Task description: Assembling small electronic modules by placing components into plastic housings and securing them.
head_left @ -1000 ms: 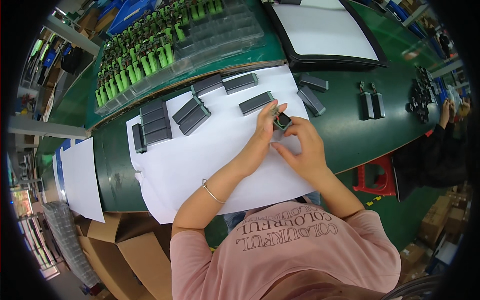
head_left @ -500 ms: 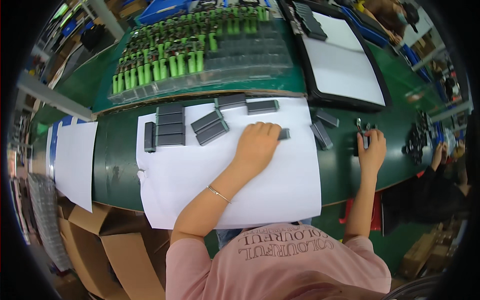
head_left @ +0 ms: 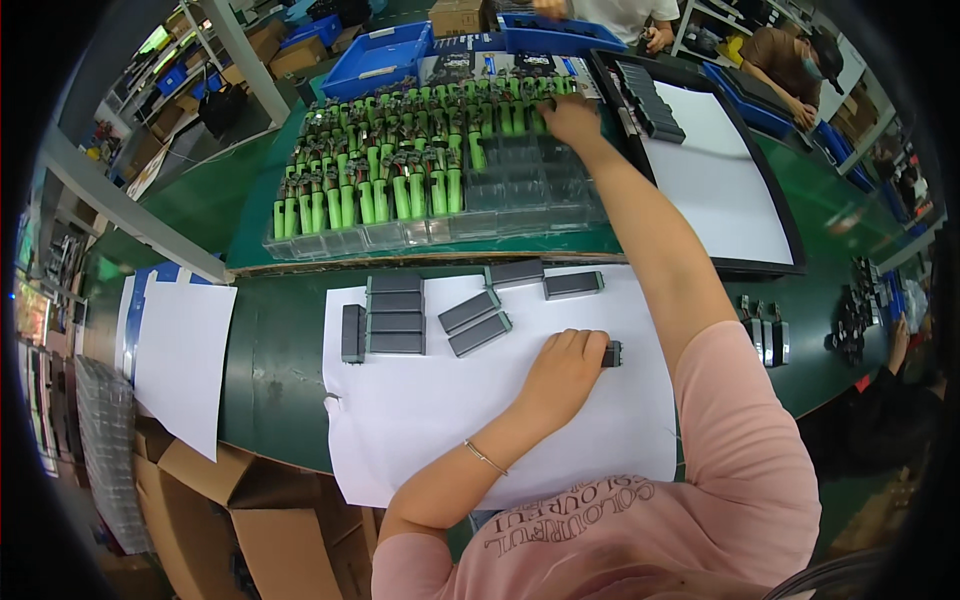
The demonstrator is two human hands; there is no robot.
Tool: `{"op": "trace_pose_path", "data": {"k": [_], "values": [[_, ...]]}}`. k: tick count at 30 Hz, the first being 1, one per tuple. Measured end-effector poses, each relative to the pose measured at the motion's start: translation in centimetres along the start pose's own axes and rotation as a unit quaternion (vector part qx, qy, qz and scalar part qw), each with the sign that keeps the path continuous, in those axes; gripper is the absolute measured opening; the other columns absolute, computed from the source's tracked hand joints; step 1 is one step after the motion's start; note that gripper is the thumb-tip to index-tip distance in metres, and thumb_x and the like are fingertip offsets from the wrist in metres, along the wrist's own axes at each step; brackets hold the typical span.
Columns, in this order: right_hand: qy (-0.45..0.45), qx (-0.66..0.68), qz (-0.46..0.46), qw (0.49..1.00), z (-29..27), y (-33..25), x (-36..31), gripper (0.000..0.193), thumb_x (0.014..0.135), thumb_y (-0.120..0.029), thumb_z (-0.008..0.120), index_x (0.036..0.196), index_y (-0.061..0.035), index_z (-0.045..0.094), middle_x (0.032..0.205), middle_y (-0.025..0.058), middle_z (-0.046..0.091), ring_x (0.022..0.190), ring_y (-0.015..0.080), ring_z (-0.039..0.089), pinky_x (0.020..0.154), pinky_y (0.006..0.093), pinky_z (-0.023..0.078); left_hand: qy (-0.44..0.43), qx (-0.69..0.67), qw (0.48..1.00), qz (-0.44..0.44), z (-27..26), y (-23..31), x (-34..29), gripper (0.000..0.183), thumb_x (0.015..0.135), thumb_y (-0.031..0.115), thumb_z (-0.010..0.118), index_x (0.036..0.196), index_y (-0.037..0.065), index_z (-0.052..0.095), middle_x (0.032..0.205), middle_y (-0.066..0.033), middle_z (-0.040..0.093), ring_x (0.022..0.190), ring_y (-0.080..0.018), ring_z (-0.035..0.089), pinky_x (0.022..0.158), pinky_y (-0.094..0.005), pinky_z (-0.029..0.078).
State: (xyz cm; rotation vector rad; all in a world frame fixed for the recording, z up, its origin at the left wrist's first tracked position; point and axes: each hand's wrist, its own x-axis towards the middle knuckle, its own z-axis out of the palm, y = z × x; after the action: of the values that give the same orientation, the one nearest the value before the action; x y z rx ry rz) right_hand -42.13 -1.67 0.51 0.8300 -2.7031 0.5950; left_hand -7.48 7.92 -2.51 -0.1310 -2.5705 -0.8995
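Reaching my right hand (head_left: 568, 118) to the far tray's green cells (head_left: 400, 190), grip unclear, I pin a grey pack (head_left: 611, 353) under my left hand (head_left: 562, 372); next calls for picking one cell.

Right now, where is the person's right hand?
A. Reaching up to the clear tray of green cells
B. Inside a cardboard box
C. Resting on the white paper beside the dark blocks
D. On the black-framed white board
A. The right hand is stretched out to the far end of the clear tray, among the green cells, while the left hand rests on the white paper over a small dark block.
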Motion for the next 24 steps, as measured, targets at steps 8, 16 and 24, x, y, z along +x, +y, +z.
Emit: {"op": "trace_pose_path", "data": {"k": [8,16,24], "values": [[0.139,0.244,-0.079,0.956,-1.4,0.6,-3.4,0.040,0.078,-0.016,0.070,0.114,-0.0017,0.059,0.100,0.0145,0.067,0.090,0.0272,0.065,0.077,0.0365,0.051,0.006,-0.054,0.998,-0.043,0.0,0.0,-0.1,0.035,0.073,0.007,0.066,0.103,0.003,0.051,0.092,-0.0163,0.057,0.085,-0.0340,0.056,0.076,-0.0409,0.046],[-0.055,0.608,0.009,0.792,-13.7,1.1,-24.5,0.038,0.082,-0.002,0.065,0.118,0.0034,0.053,0.108,0.0092,0.062,0.101,0.0168,0.058,0.087,0.0287,0.047,0.040,-0.210,0.964,-0.156,-0.4,-0.8,0.3,0.028,0.079,0.015,0.064,0.101,0.003,0.052,0.070,-0.0141,0.059,0.062,-0.0287,0.060,0.058,-0.0349,0.046],[-0.081,0.683,0.056,0.724,-12.3,4.6,-30.6,0.041,0.078,-0.014,0.075,0.111,0.0019,0.056,0.098,0.0079,0.060,0.094,0.0162,0.058,0.085,0.0286,0.046,-0.028,-0.226,0.959,-0.169,-0.6,-0.2,0.3,0.027,0.077,0.012,0.065,0.101,0.004,0.055,0.067,-0.0083,0.056,0.058,-0.0187,0.054,0.057,-0.0298,0.044]]}}
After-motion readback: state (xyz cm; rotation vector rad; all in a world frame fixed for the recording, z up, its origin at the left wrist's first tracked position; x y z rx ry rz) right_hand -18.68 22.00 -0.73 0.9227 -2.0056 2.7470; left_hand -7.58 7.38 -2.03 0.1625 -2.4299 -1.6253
